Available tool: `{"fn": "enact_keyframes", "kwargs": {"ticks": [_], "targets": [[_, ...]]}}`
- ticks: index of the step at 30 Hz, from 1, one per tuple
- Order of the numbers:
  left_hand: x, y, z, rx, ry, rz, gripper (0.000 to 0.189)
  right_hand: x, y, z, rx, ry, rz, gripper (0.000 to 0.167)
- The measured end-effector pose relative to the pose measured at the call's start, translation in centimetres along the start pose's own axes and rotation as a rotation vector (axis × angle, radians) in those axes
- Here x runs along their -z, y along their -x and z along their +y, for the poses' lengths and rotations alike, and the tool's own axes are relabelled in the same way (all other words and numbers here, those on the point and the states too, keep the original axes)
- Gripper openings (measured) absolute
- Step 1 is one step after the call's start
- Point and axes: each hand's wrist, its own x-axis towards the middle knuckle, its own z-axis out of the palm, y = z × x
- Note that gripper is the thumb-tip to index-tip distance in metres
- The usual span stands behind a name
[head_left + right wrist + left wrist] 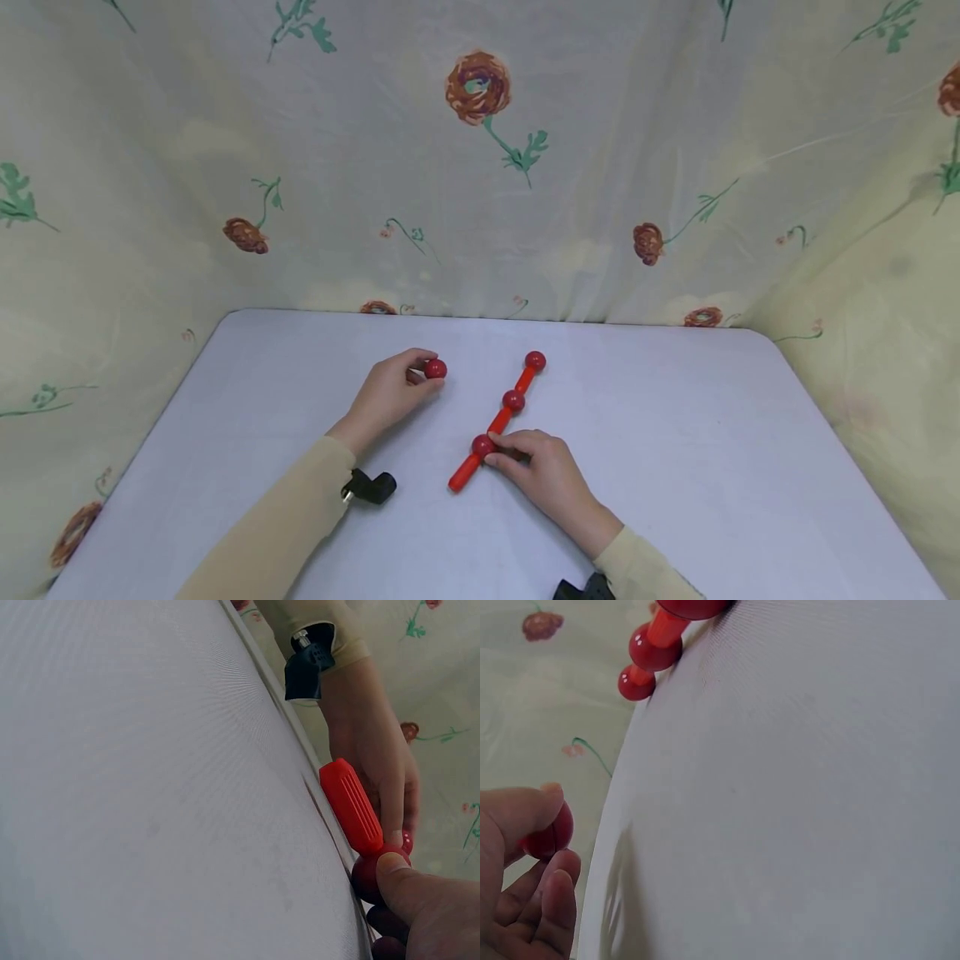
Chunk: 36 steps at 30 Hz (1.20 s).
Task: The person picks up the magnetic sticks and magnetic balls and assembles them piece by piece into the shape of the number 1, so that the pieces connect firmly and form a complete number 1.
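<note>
A chain of dark red balls joined by bright red ridged rods [500, 421] lies slantwise on the table. Its far end is a ball [536, 361]; its near end is a bare rod [463, 473]. My right hand [551, 479] pinches the nearest ball [369, 877] of the chain between thumb and fingertips. To the left of the chain, my left hand [390, 392] pinches a separate red ball [436, 369] between thumb and fingers. In the left wrist view that loose ball [551, 834] shows a dark seam line.
The white table [675, 442] has rounded far corners. Behind it hangs a flower-patterned cloth [585, 167], which also runs down both sides. A black camera mount [370, 487] sits on the left wrist, another [585, 587] on the right.
</note>
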Motion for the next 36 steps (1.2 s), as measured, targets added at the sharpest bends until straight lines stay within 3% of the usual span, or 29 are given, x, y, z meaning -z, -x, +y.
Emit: {"fn": "enact_keyframes", "kwargs": {"ticks": [14,32,36], "targets": [[1.7,3.7,-1.0,0.070,0.074,0.043,0.037,0.0,0.0,-0.1,-0.014,-0.023,0.006,0.034],[1.2,9.8,-1.2,0.096,0.231,0.002,0.033,-0.1,0.0,0.2,-0.001,-0.019,0.006,0.034],[0.8,11.0,-1.0,0.065,0.202,-0.005,0.039,-0.1,0.1,0.2,-0.010,-0.020,0.008,0.034]]}}
